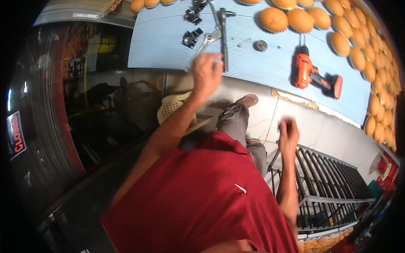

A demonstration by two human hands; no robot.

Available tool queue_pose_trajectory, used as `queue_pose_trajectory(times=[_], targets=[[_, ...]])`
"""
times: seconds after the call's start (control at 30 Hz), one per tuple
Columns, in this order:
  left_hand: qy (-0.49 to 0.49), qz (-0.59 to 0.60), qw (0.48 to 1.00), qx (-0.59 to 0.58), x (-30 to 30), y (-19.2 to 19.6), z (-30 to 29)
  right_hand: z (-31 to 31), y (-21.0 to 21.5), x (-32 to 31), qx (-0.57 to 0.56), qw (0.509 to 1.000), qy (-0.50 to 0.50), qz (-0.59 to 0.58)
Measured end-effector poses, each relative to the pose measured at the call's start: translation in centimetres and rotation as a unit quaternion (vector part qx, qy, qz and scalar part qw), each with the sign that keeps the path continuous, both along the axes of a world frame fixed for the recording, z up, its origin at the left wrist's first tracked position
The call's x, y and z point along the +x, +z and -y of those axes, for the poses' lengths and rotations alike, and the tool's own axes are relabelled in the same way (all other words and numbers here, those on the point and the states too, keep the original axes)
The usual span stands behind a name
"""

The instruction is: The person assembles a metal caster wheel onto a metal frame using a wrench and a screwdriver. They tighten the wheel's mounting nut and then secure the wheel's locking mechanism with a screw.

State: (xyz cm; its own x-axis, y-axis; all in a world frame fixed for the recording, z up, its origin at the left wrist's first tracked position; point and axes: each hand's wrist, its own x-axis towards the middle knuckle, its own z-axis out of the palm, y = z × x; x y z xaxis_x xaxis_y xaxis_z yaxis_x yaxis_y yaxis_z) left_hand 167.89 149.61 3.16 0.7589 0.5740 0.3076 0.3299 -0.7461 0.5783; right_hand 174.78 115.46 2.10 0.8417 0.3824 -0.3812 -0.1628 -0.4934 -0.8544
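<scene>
My left hand (pixel 206 75) is at the near edge of the blue ribbed tabletop (pixel 249 61). Its thumb and forefinger are parted, with no object visible between them. Just beyond the fingertips lies a long dark ratchet handle (pixel 224 46); whether they touch it I cannot tell. Beside it, a silver adjustable wrench (pixel 209 39) lies slanted. My right hand (pixel 288 133) hangs over the floor, short of the table, its bent fingers smeared by motion. An orange and black cordless drill (pixel 304 71) lies on its side. Small black metal parts (pixel 192 38) sit left of the wrench.
A round gear-like part (pixel 260 45) and a small bolt (pixel 244 42) lie mid-table. Several orange-brown muffin-like rounds (pixel 300 20) line the far and right edges. A beige plastic chair (pixel 171 107) stands below left, a dark metal rack (pixel 331 173) at right, over the tiled floor (pixel 310 122).
</scene>
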Motion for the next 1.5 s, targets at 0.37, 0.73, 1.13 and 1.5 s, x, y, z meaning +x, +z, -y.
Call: queue_pose_trajectory(times=[0.37,0.73,1.13,1.5], targets=[[-0.019,0.063,0.998,-0.012,3.9,-0.1,-10.3,-38.3,1.0,13.5,0.006,0.91,0.246,0.334],[-0.002,-0.243,0.959,0.149,19.2,-3.6,-18.3,-32.1,1.7,10.7,0.191,0.982,0.004,0.0],[-0.124,-0.128,0.973,0.146,20.5,-0.3,-17.0,4.3,11.7,-2.4,0.127,0.941,-0.246,-0.194],[-0.309,-0.313,0.724,-0.531,7.2,7.6,29.7,22.3,12.2,-18.1,0.369,0.781,-0.496,-0.09]])
